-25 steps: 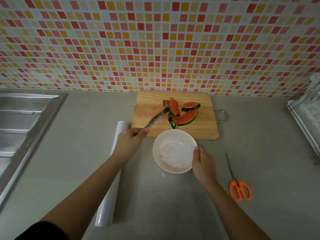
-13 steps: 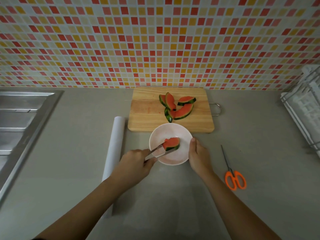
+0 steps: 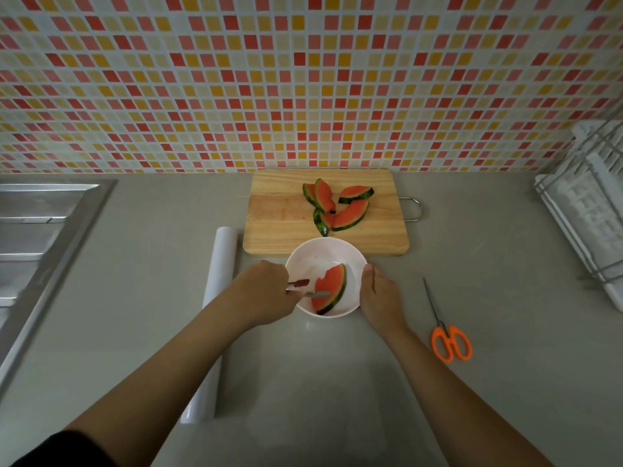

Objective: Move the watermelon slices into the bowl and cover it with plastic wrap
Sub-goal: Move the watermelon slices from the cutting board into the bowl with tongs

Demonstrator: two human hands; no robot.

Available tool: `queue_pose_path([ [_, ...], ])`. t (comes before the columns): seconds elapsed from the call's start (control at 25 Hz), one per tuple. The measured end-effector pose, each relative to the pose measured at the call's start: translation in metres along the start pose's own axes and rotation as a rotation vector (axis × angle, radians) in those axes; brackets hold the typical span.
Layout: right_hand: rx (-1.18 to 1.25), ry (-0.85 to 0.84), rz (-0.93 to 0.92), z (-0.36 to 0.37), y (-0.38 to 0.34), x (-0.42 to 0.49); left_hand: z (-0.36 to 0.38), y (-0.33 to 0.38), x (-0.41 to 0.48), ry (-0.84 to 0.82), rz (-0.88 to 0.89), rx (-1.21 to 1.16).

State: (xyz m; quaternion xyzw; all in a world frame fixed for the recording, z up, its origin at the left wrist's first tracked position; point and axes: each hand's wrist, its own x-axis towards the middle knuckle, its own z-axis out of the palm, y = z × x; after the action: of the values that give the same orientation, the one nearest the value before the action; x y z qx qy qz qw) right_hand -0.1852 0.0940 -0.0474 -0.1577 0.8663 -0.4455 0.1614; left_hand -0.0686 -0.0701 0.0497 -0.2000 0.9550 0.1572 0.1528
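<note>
A white bowl stands on the counter just in front of the wooden cutting board. One watermelon slice lies inside the bowl. My left hand holds metal tongs whose tips are spread apart over the bowl, beside the slice. My right hand grips the bowl's right rim. Several more watermelon slices lie piled on the board. The roll of plastic wrap lies on the counter left of the bowl, partly under my left forearm.
Orange-handled scissors lie to the right of my right arm. A steel sink fills the left edge. A white dish rack sits at the far right. A tiled wall rises behind the board.
The tongs carried one slice from the board into the bowl. Their tips have now spread and the slice rests in the bowl. My right hand stayed on the rim.
</note>
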Motion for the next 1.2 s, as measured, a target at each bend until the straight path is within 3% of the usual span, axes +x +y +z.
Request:
queue_pose_path([
  [0.28,0.012,-0.017,0.025,0.0,0.0,0.001,0.014,0.013,0.02,0.035,-0.023,-0.087],
  [0.52,0.004,-0.019,0.038,0.0,0.0,0.001,-0.001,0.004,0.022,-0.081,-0.033,-0.208],
  [0.72,0.031,-0.02,0.041,0.0,0.002,0.002,-0.036,-0.019,0.059,0.155,-0.186,-0.337],
  [0.92,0.023,-0.013,0.032,0.002,0.006,0.003,-0.027,-0.017,0.115,0.088,-0.465,-0.948],
  [1.2,0.03,-0.026,0.034,0.002,0.006,0.004,-0.034,-0.007,0.123,0.22,-0.472,-0.943],
])
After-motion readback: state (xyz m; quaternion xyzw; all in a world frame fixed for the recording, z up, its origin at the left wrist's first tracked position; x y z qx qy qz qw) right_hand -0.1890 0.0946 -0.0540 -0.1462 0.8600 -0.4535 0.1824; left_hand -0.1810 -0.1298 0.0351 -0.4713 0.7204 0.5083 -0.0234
